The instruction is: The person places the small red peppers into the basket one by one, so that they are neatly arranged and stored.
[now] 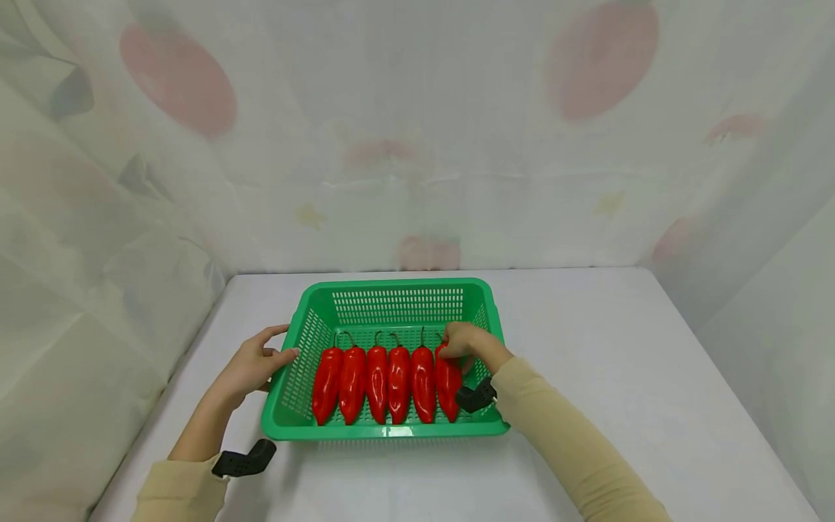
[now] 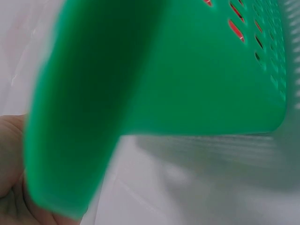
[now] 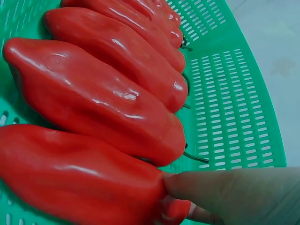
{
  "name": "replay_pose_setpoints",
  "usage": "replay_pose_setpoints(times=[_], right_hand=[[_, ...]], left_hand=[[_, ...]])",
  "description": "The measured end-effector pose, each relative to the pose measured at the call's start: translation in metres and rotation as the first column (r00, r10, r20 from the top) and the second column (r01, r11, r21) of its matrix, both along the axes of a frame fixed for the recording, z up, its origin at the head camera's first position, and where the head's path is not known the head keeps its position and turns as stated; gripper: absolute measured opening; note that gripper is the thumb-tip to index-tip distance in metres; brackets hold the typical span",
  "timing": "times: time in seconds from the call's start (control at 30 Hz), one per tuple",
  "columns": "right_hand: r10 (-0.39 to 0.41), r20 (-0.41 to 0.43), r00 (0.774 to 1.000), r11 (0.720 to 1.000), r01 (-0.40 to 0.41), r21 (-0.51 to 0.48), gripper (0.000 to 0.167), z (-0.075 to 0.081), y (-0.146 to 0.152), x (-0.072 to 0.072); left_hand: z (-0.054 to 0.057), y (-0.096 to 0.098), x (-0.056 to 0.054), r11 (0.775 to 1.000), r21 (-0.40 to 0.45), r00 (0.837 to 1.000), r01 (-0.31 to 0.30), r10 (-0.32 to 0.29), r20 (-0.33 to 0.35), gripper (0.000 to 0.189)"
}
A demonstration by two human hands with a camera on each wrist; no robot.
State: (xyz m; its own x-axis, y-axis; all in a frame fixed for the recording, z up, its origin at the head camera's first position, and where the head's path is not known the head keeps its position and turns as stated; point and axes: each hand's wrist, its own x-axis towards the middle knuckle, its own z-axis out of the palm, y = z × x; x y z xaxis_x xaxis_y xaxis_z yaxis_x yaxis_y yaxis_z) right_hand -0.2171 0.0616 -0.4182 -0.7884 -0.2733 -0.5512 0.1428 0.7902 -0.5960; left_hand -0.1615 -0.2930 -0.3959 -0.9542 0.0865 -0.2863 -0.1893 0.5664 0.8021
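Note:
Several long red peppers [image 1: 377, 380] lie side by side in a green plastic basket [image 1: 385, 433], their stems pointing to the far side. My right hand [image 1: 472, 344] reaches inside and pinches the rightmost red pepper [image 1: 447, 384] near its stem end. In the right wrist view the thumb [image 3: 201, 183] presses on that end of the pepper [image 3: 79, 171]. At the basket's left side, my left hand [image 1: 251, 367] holds the rim, thumb over the edge and fingers outside. The left wrist view shows the rim [image 2: 89, 93] covering part of that hand [image 2: 11, 164].
The basket stands on a white-covered table [image 1: 620, 377]. A pale curtain [image 1: 404, 109] with faded fruit prints hangs behind it, and more pale cloth [image 1: 85, 312] flanks the left side. Both wrists wear a black strap-like device [image 1: 244, 460].

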Motion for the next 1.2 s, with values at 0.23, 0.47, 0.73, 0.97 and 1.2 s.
replay_pose_setpoints(times=[0.23,0.47,0.73,0.97,1.2], right_hand=[[-0.004,0.016,1.0,1.0,0.004,0.003,0.03,0.0019,-0.0006,0.002],[0.02,0.007,1.0,1.0,-0.02,0.009,0.033,0.0004,0.0004,0.0025],[0.035,-0.015,0.999,0.999,-0.035,0.022,0.018,0.0006,0.0014,0.0019],[0.056,-0.043,0.998,0.997,-0.054,0.055,0.03,-0.0002,0.0009,0.0006],[0.059,-0.102,0.993,0.996,-0.052,0.073,0.025,0.0028,0.0015,0.0006]], left_hand=[[0.0006,0.0005,0.0013,1.0,-0.003,1.0,0.0,0.0,0.005,0.067],[0.0002,0.0004,0.001,1.0,-0.009,1.0,0.0,0.0,0.002,0.067],[0.0001,0.0004,0.0005,1.0,-0.009,1.0,0.004,-0.004,0.0,0.067],[-0.0001,0.0007,0.001,1.0,-0.009,1.0,-0.001,0.001,0.005,0.068],[-0.001,0.0001,0.0007,1.0,-0.009,1.0,0.005,-0.005,-0.005,0.068]])
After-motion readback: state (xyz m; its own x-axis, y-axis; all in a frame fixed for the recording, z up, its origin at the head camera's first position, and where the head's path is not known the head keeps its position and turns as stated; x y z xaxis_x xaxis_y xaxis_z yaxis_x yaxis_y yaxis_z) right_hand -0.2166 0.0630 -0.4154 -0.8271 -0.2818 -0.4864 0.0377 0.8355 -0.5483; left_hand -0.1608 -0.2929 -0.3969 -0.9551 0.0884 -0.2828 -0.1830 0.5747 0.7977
